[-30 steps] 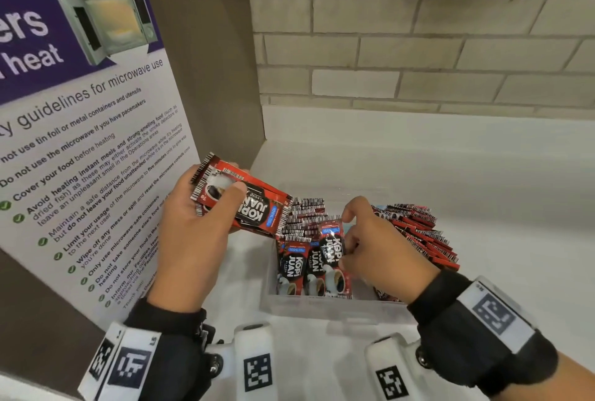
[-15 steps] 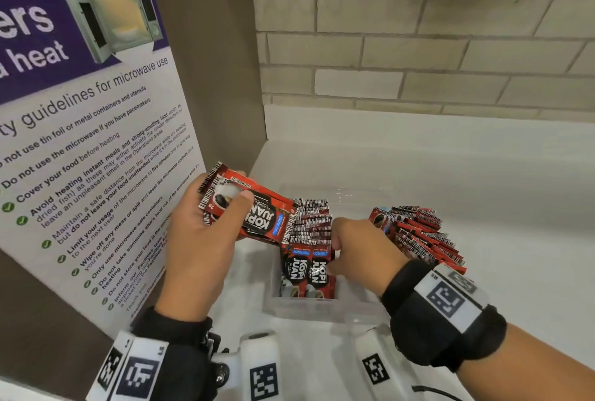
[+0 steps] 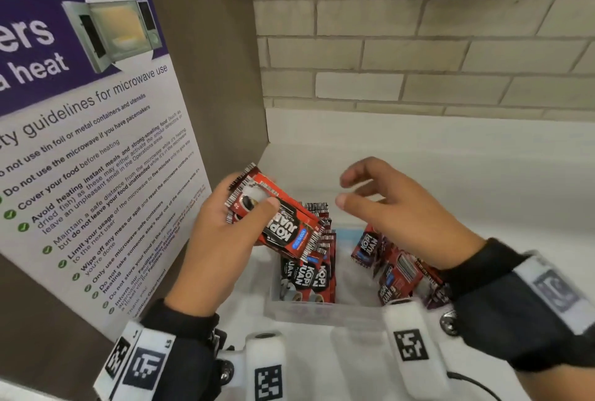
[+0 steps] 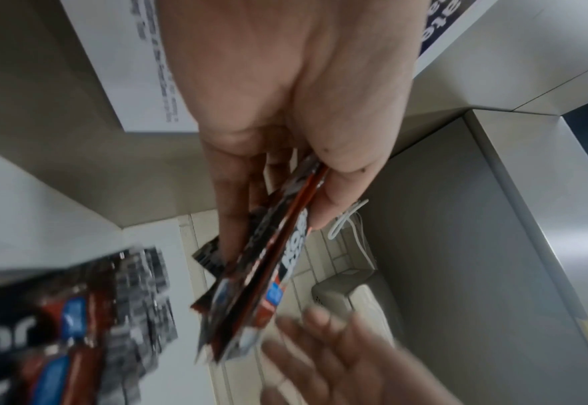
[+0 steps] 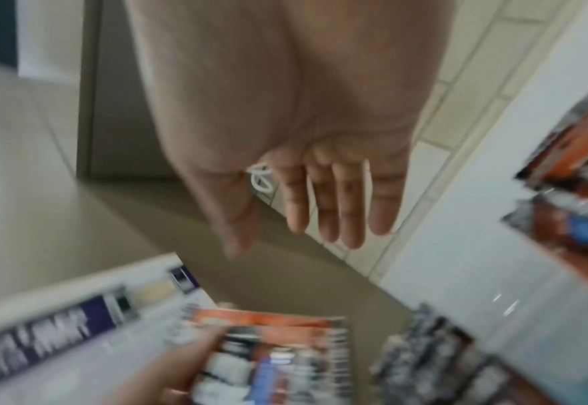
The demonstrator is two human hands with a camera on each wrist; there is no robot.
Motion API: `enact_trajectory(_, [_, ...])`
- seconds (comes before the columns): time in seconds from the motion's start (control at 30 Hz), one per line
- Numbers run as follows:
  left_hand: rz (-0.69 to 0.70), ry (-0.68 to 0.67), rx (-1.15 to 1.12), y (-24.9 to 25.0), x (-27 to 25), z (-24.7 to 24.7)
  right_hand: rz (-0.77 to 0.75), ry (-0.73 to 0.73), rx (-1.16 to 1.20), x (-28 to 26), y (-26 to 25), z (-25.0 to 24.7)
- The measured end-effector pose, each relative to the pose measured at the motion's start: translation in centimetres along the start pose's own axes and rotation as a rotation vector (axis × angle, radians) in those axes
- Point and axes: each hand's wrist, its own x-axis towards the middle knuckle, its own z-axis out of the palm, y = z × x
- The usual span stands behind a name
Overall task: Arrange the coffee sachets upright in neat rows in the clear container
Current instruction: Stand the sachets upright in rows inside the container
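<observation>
My left hand (image 3: 225, 233) grips a small stack of red and black coffee sachets (image 3: 277, 217) above the left end of the clear container (image 3: 322, 310); the same stack (image 4: 268, 271) shows edge-on between thumb and fingers in the left wrist view. Upright sachets (image 3: 309, 268) stand in rows at the container's left side. More sachets (image 3: 392, 268) lean loosely at its right side, partly hidden under my right wrist. My right hand (image 3: 386, 204) hovers open and empty above the container, fingers extended towards the held stack (image 5: 275, 353); its fingers (image 5: 341, 208) are straight in the right wrist view.
A brown panel carrying a microwave guideline poster (image 3: 96, 143) stands close on the left. A brick wall (image 3: 418, 46) runs behind the white counter (image 3: 450, 175). A white cable (image 4: 348, 219) hangs on the wall in the left wrist view.
My right hand let go of the sachets inside the container and rose, opening, towards the stack in my left hand. The left hand kept its grip and lifted slightly.
</observation>
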Motion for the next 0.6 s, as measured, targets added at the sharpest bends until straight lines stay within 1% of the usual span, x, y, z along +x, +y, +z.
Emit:
enact_trajectory(0.03, [-0.011, -0.038, -0.009, 0.1, 0.0, 0.5, 0.009, -0.107, 0.09, -0.2, -0.5, -0.2])
enact_trajectory(0.1, [-0.035, -0.12, -0.035, 0.2, 0.0, 1.8, 0.02, -0.326, 0.167, -0.6, -1.0, 0.3])
enact_trajectory(0.13, [-0.044, -0.146, -0.049, 0.2, 0.0, 2.5, 0.014, -0.381, 0.176, -0.9, -0.8, 0.9])
enact_trajectory(0.17, [-0.051, -0.158, -0.058, 0.1, -0.1, 3.1, 0.01, -0.385, 0.167, -1.1, -0.5, 1.6])
enact_trajectory(0.27, [-0.048, -0.162, -0.034, -0.4, -0.2, 4.4, 0.012, -0.267, 0.125, -1.7, 0.3, 2.8])
enact_trajectory(0.37, [-0.008, -0.159, 0.058, -0.3, -0.4, 5.1, 0.011, -0.203, 0.106, -2.0, 0.6, 3.2])
enact_trajectory(0.5, [0.05, -0.185, 0.174, 0.0, -0.3, 5.1, 0.019, -0.089, 0.297, -1.6, 0.8, 3.2])
enact_trajectory(0.53, [0.044, -0.192, 0.154, -0.1, -0.2, 5.0, 0.026, -0.083, 0.349, -1.4, 0.8, 3.1])
enact_trajectory(0.6, [-0.03, -0.261, 0.011, -0.5, -0.2, 5.0, 0.046, -0.104, 0.43, -1.2, 0.6, 2.8])
